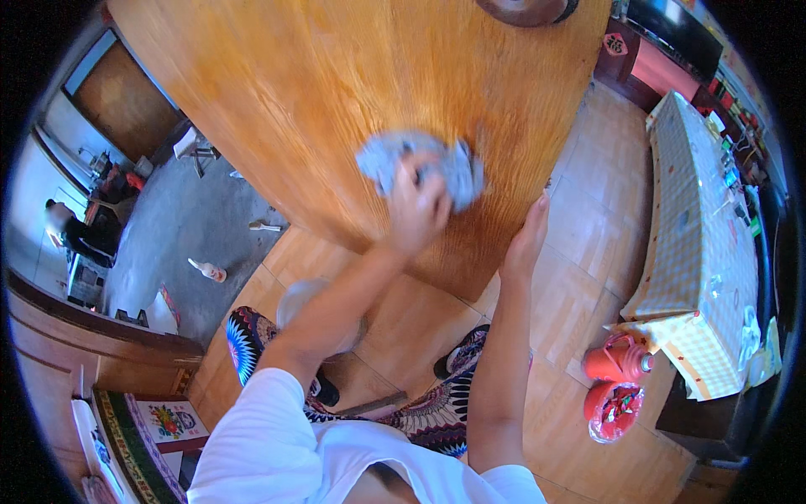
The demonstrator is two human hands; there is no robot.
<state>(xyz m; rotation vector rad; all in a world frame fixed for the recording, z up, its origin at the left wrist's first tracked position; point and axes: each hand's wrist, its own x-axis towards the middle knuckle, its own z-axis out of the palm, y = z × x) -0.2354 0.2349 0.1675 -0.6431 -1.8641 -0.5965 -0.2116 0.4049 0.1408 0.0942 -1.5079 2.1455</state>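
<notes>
In front of me stands a varnished wooden door (294, 101) with a visible grain and a dark round fitting (529, 8) at the top of the view. My left hand (420, 202) is closed on a crumpled grey-blue cloth (382, 160) and presses it to the wood. Hand and cloth are slightly blurred. At the door's right edge, my right hand (526, 239) lies along the side with its fingers stretched out; part of them is hard to see edge-on.
A pale round object (306, 302) sits behind my left forearm. On the right are a checked-cloth table (672, 277), a red thermos (617, 361) and a red lined bin (609, 412). Leftward, a bottle (208, 270) and a brush (265, 226) lie on grey floor; another person (80, 235) is farther off.
</notes>
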